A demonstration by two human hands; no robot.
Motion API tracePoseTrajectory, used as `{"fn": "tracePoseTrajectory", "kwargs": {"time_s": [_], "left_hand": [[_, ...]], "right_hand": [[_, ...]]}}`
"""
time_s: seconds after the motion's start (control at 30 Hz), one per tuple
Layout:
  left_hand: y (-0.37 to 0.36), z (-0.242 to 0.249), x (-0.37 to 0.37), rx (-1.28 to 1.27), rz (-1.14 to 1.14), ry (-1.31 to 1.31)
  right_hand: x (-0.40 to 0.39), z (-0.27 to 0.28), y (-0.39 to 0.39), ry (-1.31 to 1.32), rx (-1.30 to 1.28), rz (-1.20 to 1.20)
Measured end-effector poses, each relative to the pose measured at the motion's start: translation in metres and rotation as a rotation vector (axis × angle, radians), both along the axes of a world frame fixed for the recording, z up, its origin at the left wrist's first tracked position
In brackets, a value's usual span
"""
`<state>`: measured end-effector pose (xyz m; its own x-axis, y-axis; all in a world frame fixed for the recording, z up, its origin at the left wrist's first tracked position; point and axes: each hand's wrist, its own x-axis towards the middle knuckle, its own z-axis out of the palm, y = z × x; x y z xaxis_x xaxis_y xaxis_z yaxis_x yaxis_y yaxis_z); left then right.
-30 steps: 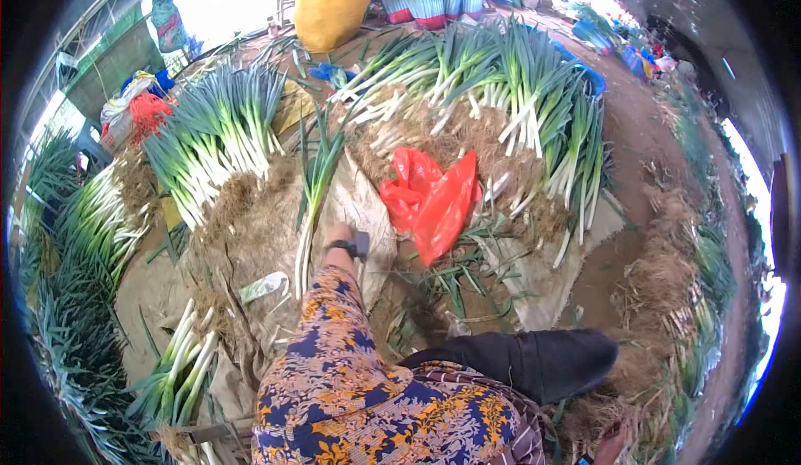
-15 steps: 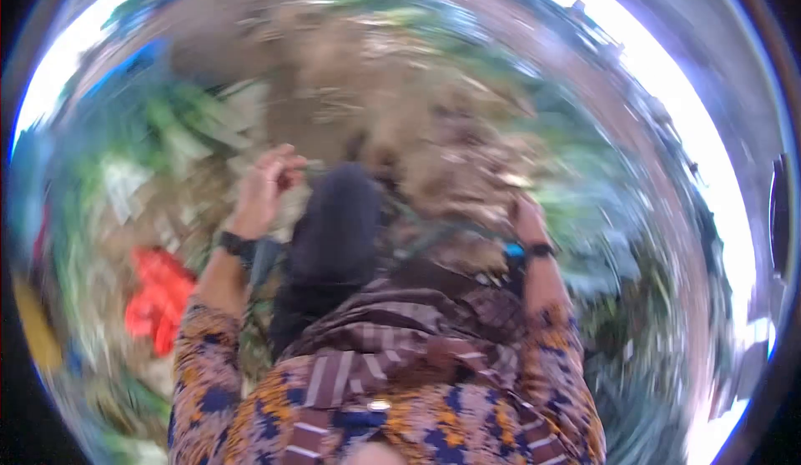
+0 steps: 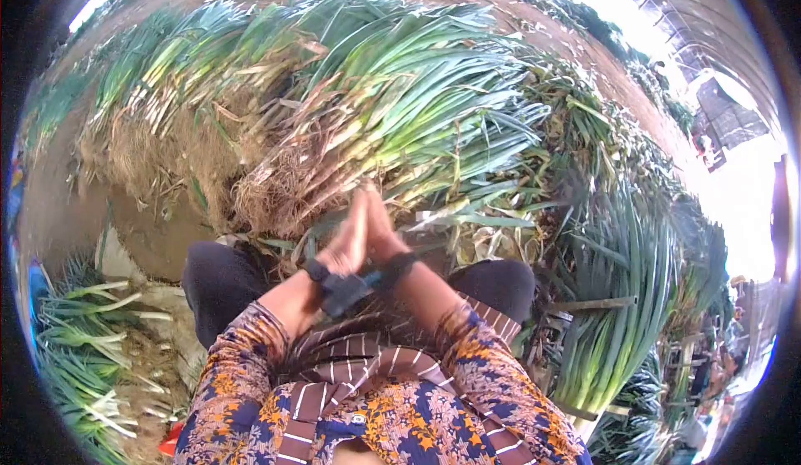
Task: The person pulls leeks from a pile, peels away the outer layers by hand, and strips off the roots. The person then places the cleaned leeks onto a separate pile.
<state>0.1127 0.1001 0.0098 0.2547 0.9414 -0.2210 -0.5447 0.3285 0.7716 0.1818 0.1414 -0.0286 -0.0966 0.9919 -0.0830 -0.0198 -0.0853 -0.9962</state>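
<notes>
My left hand (image 3: 345, 246) and my right hand (image 3: 380, 230) meet palm to palm in front of my lap. Their fingers are stretched out and point away from me, slightly blurred, and I see nothing held between them. Just beyond the fingertips lies a big heap of spring onions (image 3: 434, 106), with green leaves toward the back right. Its brown, stringy roots (image 3: 279, 190) face me on the left. Dark bands circle both wrists.
Upright spring onions (image 3: 613, 298) stand at my right behind a wooden bar (image 3: 594, 303). Cleaner stalks (image 3: 92, 331) lie on the left, near a red item (image 3: 171, 440) partly hidden by my sleeve. Other people (image 3: 734, 327) are at the far right.
My view has swung round and steadied from a blur. My hands, wide apart before, have come together in front of me. The red item has shifted down to the lower edge.
</notes>
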Motion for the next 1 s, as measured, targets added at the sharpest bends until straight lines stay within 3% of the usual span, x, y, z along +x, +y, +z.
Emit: {"fn": "tracePoseTrajectory", "kwargs": {"time_s": [0.03,0.07,0.1,0.13,0.17,0.2,0.23,0.3,0.37,0.4,0.47,0.5,0.57,0.63,0.73,0.83,0.87,0.9,1.0], "left_hand": [[-0.007,0.012,0.006,-0.079,-0.039,0.069],[-0.014,0.023,0.012,-0.158,-0.082,0.133],[0.003,-0.009,0.004,-0.097,-0.118,0.130],[0.020,-0.041,-0.004,-0.035,-0.151,0.125],[0.025,-0.028,-0.013,0.004,-0.122,0.206],[0.033,-0.001,-0.020,-0.159,-0.086,0.172],[0.042,0.021,-0.025,-0.322,-0.051,0.135],[0.064,-0.003,-0.044,-0.204,0.007,0.208],[0.082,-0.026,-0.060,0.034,0.056,0.453],[0.086,-0.031,-0.065,0.194,0.041,0.493],[0.088,-0.046,-0.085,0.270,-0.035,0.941],[0.086,-0.043,-0.090,0.305,-0.077,1.166],[0.078,-0.043,-0.089,0.347,-0.116,1.399],[0.075,-0.046,-0.090,0.418,-0.205,1.618],[0.074,-0.058,-0.099,0.255,-0.341,1.676],[0.073,-0.063,-0.103,0.316,-0.335,1.711],[0.071,-0.064,-0.103,0.370,-0.312,1.727],[0.069,-0.066,-0.102,0.401,-0.294,1.676],[0.061,-0.075,-0.095,0.526,-0.186,1.553]], "right_hand": [[0.013,-0.014,0.010,0.243,-0.248,-0.069],[0.019,-0.030,0.009,0.220,-0.250,-0.070],[0.022,-0.044,0.017,0.196,-0.243,-0.066],[0.016,0.014,0.009,0.412,-0.745,-0.026],[0.005,0.004,0.005,0.221,-0.490,0.086],[-0.006,-0.007,0.002,0.023,-0.231,0.137],[-0.014,0.040,-0.014,0.098,-0.265,0.118],[-0.012,0.019,0.009,0.179,-0.072,0.318],[0.011,-0.013,0.049,-0.148,-0.072,0.216],[0.022,-0.057,0.084,-0.069,-0.209,-0.068],[0.048,-0.082,0.131,-0.064,-0.357,-0.345],[0.058,-0.076,0.146,-0.138,-0.368,-0.339],[0.057,-0.070,0.164,-0.005,-0.351,-0.363],[0.056,-0.096,0.185,-0.054,-0.309,-0.367],[0.060,-0.122,0.194,-0.111,-0.273,-0.428],[0.061,-0.112,0.170,0.347,-0.137,-0.528],[0.067,-0.066,0.148,0.081,-0.137,-0.452],[0.071,-0.077,0.150,0.163,0.056,-0.487],[0.085,-0.063,0.136,0.177,0.202,-0.634]]}}
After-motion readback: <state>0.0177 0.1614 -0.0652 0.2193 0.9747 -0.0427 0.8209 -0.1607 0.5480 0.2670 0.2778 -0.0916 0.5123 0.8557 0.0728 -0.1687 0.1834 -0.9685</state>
